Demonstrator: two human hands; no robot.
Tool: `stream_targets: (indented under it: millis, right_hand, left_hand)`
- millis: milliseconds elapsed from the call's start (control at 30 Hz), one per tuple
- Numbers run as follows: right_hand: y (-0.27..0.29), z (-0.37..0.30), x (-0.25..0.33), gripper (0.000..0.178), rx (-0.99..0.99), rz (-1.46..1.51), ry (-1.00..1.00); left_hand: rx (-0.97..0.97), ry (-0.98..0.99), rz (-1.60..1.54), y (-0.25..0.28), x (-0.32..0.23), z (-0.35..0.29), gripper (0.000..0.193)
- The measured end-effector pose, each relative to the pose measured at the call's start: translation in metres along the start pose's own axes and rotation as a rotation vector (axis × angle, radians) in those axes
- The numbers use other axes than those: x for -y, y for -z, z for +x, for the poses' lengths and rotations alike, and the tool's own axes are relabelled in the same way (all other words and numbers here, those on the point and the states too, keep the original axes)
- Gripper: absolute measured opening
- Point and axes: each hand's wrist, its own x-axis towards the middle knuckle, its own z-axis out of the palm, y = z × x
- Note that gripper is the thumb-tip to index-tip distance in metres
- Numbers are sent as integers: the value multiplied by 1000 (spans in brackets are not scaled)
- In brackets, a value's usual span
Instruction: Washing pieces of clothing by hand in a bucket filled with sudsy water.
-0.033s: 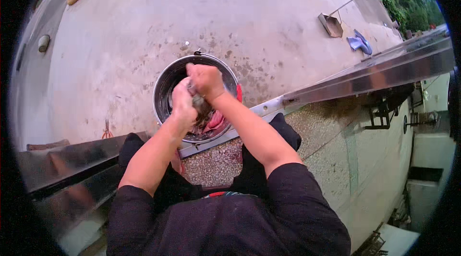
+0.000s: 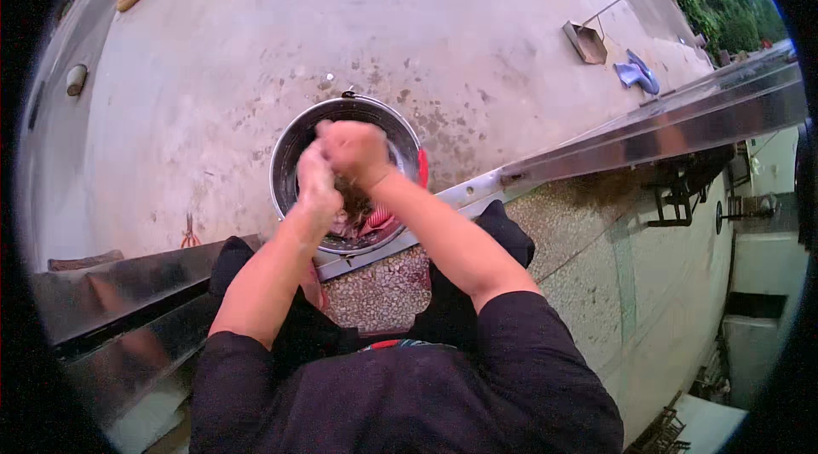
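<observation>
Pale concrete ground fills the far side, spotted with damp marks, and speckled flooring lies on the near side. A long metal panel runs along the right. Near the middle, a round metal bucket stands against the far edge of a metal sill. To the far right are a long-handled dustpan and, just beside it, a blue item. Over the bucket's opening, the right hand and left hand press together, blurred. Their fingers are curled inward; whether they grasp anything I cannot tell. Inside the bucket, just beneath the hands on the near side, lie a dark brownish clump and, to its right, a red-and-white striped cloth. Something red sits at the bucket's right rim.
</observation>
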Motion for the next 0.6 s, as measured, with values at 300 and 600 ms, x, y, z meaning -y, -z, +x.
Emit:
stream_targets:
  millis: [300, 600]
  right_hand:
    - [-10, 4, 2, 22, -107, 11, -21]
    - [10, 14, -6, 22, -114, 59, -20]
  left_hand:
    - [293, -33, -73, 12, 13, 5, 30]
    - [311, 253, -95, -5, -2, -7, 39]
